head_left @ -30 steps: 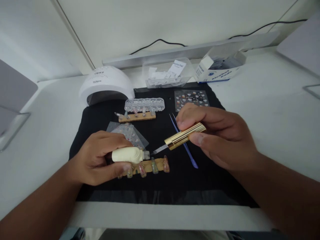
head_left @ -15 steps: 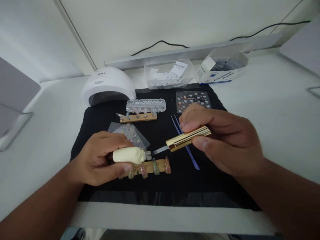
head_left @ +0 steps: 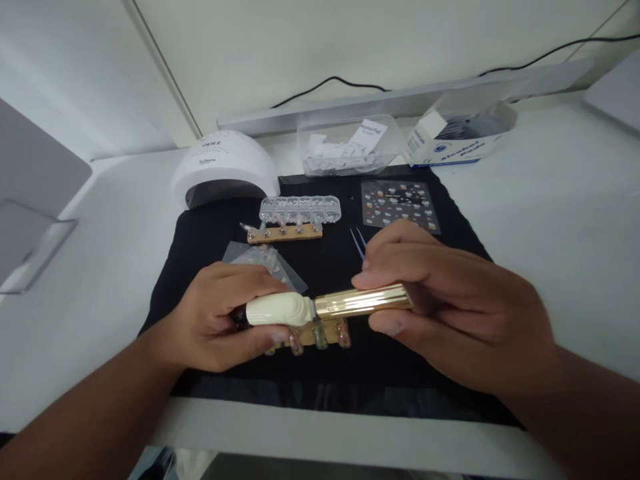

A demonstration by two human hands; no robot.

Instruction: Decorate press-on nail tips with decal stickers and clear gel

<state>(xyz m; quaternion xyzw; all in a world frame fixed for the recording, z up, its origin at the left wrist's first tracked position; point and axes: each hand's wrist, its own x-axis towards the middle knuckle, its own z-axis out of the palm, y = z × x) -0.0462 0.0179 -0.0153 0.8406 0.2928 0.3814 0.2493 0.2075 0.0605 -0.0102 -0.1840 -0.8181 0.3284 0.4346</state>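
My left hand grips a cream nail polish bottle, held sideways above the black mat. My right hand grips the gold cap, which is pushed up against the bottle's neck so the brush is hidden inside. Just below the bottle lies a wooden strip with several decorated false nails, partly hidden by my left fingers.
A white nail lamp stands at the back left. A clear gem box, a second nail strip, sticker sheets, blue tweezers, a clear tub and a pad box lie beyond my hands.
My right hand has slid the gold cap left until it meets the bottle; the brush, visible before, is now inside. The view has shifted slightly.
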